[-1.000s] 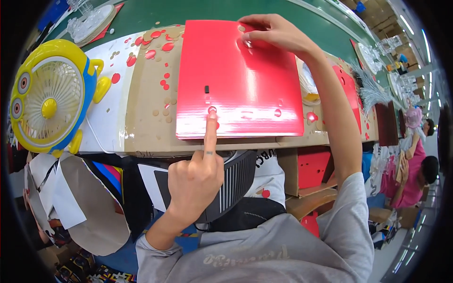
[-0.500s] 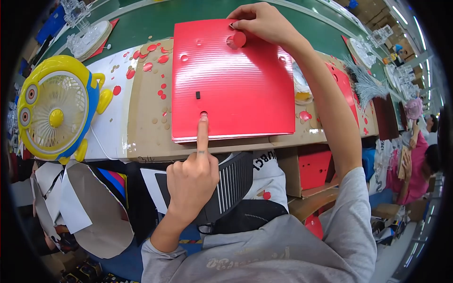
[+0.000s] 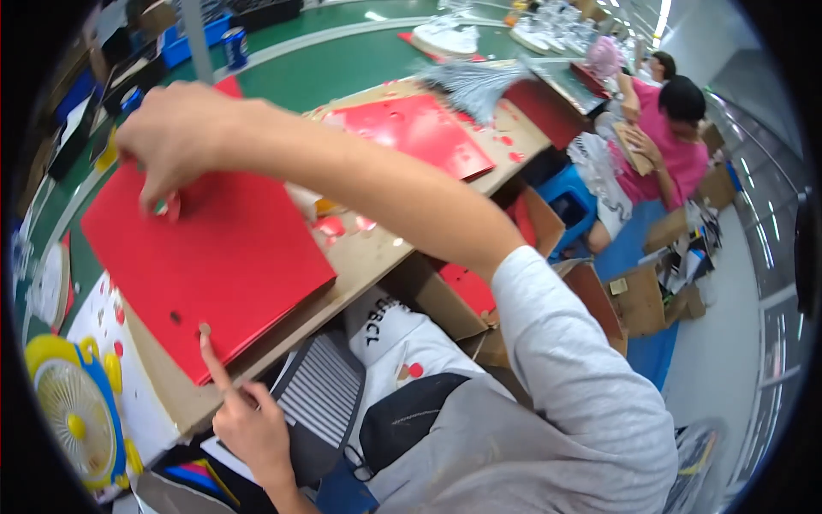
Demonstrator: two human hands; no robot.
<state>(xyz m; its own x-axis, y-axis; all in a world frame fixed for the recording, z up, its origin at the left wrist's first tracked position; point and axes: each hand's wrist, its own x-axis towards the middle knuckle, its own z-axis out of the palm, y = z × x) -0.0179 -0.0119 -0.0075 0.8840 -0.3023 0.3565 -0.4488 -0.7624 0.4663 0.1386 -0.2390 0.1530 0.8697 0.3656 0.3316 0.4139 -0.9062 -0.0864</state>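
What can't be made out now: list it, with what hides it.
Head view:
- Right hand: fingertips, partly hidden by the hand itself and blurred.
- Left hand: whether its fingertip enters a hole; too blurred.
- Red sheet: whatever lies beneath, covered by it.
- Fan: outer side, cut by the dark rim.

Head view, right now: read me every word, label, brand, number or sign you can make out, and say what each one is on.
White sack below the table edge: dark printed letters; I don't copy out wording.
Blue can on the green surface: markings too small and blurred to read.
Top red sheet: no lettering visible.
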